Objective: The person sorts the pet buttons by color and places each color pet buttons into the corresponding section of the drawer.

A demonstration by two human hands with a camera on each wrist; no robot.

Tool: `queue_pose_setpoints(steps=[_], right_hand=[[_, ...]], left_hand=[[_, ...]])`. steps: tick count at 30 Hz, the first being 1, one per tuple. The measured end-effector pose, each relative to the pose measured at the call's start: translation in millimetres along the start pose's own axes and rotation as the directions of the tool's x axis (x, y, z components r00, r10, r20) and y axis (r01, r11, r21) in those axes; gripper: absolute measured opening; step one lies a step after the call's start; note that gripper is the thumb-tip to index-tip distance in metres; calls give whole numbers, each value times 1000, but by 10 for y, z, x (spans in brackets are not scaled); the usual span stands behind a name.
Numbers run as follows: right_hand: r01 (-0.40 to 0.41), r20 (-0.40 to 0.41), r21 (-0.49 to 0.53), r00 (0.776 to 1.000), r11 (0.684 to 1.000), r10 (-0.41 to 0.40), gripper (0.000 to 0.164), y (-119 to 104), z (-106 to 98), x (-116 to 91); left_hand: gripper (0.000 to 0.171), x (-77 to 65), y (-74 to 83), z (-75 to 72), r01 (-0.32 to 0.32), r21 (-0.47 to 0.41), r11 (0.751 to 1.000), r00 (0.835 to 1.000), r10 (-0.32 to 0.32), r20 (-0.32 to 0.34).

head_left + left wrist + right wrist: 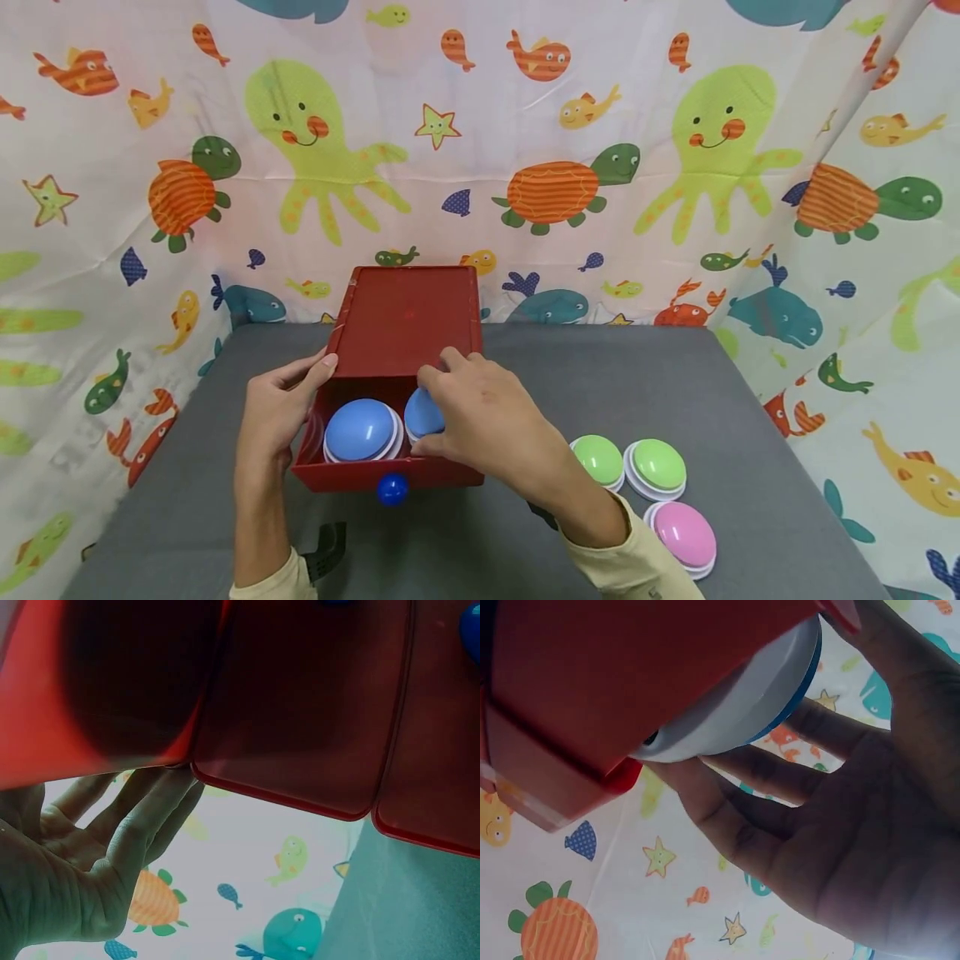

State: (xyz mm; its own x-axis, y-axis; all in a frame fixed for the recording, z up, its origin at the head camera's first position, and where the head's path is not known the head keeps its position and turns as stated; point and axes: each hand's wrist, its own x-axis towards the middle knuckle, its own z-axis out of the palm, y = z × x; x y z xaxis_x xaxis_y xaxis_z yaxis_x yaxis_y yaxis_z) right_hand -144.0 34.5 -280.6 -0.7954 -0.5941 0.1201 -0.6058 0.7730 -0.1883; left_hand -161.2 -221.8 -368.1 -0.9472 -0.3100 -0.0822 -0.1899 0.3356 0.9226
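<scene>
Red box [408, 329], centre frame. Left hand [287, 398] pinches its left edge; right hand [491, 417] grips a blue dome [422, 412] at the opening. Dome could slip if grip loosens; box could tilt if jogged.

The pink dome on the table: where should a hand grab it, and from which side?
Likely by the white base under the pink dome, coming down from the right, since a sleeve lies to its left and a green dome sits close behind. The base's edge juts out beyond the dome, so it should be easier to pinch than the glossy, rounded top.
</scene>
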Motion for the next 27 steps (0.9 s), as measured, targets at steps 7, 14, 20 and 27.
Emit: queue_pose_setpoints(steps=[7,14,20,27], right_hand=[[-48,81,-3,996,999,48,64,-70,91,68],[-52,93,-16,994,998,54,53,-68,145,57],[-66,97,-6,993,998,66,48,-58,143,33],[-30,76,-23,997,999,32,49,-31,180,1]], left_hand=[[68,-7,-4,4,-6,6,1000,1000,6,12],[67,-12,-6,1,-22,8,1000,1000,22,-4],[68,-3,-16,5,-18,17,1000,1000,18,-7],[68,1,-20,5,-21,19,1000,1000,22,-10]])
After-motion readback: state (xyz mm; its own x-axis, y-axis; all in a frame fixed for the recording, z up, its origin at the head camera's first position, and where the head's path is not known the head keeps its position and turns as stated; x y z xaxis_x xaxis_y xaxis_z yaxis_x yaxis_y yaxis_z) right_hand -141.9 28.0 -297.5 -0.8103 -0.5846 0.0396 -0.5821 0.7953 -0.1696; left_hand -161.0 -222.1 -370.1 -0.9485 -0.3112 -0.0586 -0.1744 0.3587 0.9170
